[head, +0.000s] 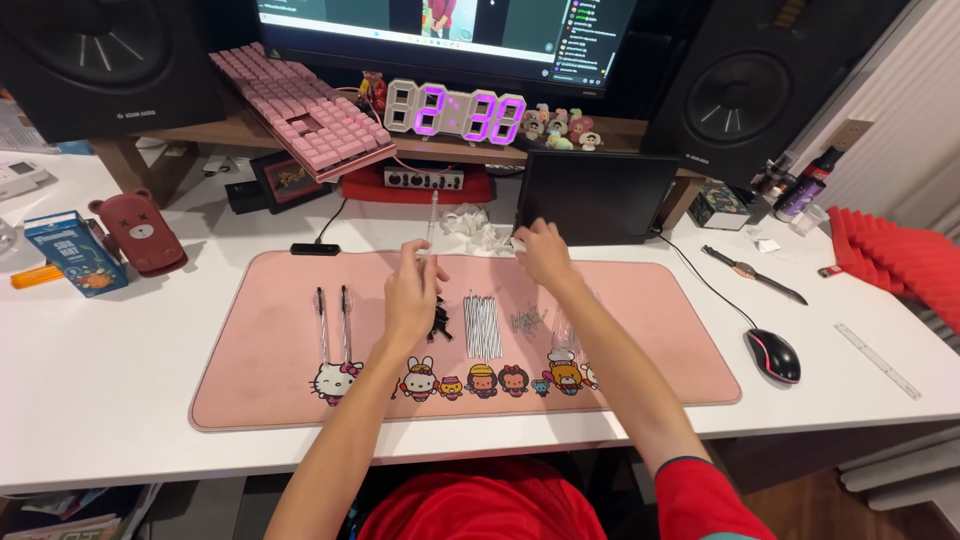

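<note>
Two hands at work over pen parts on a pink desk mat.

The left hand [413, 292] is closed around a clear pen barrel [432, 222], holding it upright above the far middle of the pink desk mat [260, 385]. The right hand [543, 252] reaches to the mat's far edge, its fingers curled down at a pile of small clear pieces [478, 230]; whether it grips one cannot be told. On the mat just below the hands lie a row of thin refills [481, 325], a small heap of dark parts [440, 320] and a scatter of springs [528, 320]. Two assembled pens [333, 322] lie side by side well to the left. Off the mat on the white surface [100, 380], a black mouse [773, 354] sits to the right, and a digital clock [455, 108] stands beyond on a shelf.
</note>
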